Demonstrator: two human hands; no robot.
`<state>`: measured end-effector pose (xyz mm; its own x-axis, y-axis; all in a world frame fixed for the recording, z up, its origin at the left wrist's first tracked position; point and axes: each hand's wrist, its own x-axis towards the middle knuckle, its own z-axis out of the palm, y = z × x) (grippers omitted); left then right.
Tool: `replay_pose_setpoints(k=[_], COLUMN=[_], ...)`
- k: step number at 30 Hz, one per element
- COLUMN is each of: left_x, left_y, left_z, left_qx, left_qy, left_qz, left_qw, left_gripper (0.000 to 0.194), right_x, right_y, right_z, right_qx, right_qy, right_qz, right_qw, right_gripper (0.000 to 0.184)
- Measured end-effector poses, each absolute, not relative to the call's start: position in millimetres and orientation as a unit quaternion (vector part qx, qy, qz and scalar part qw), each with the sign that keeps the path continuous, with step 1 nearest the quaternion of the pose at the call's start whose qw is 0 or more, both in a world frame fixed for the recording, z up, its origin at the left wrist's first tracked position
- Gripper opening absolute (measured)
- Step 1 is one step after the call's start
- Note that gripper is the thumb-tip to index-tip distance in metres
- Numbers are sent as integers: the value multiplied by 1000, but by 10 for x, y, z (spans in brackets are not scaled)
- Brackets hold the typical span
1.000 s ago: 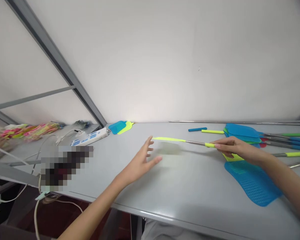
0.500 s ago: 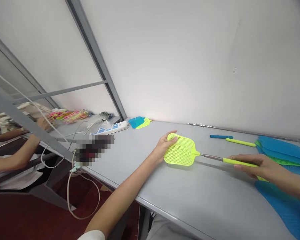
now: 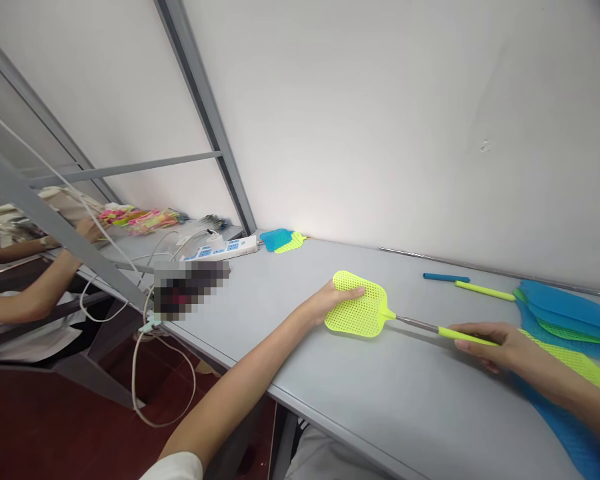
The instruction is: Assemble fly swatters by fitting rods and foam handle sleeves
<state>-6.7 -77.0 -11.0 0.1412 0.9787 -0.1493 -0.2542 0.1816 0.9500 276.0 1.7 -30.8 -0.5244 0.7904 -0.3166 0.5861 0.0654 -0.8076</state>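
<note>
A yellow-green fly swatter lies over the grey table, mesh head to the left, metal rod and yellow handle to the right. My left hand grips the left edge of the mesh head, thumb on top. My right hand is closed round the yellow handle. Both hands hold the same swatter.
Blue and yellow swatter heads pile up at the right. A blue sleeve and a yellow sleeve lie near the wall. Two small swatter heads and a power strip sit at the back left. Another person's arm shows at the far left.
My left hand has closed on the swatter's mesh head, which now lies flat instead of edge-on. The view has swung left, and my right hand has slid to the handle's end.
</note>
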Motion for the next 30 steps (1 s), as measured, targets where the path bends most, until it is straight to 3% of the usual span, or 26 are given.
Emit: replay_pose_setpoints(k=[8,30], left_x=[-65,-42], left_y=[-763,-773], left_z=[-162,-111], left_qx=[422,411], left_qy=[439,486], left_qz=[488,478], left_qw=[626,605], left_gripper=[34,37], right_x=[2721,2715], right_y=[17,15], right_z=[-248,-271], right_qx=[-451,-419], right_qy=[-750,-745], right_qz=[483,511], right_qw=[35,91], right_gripper=[53,49])
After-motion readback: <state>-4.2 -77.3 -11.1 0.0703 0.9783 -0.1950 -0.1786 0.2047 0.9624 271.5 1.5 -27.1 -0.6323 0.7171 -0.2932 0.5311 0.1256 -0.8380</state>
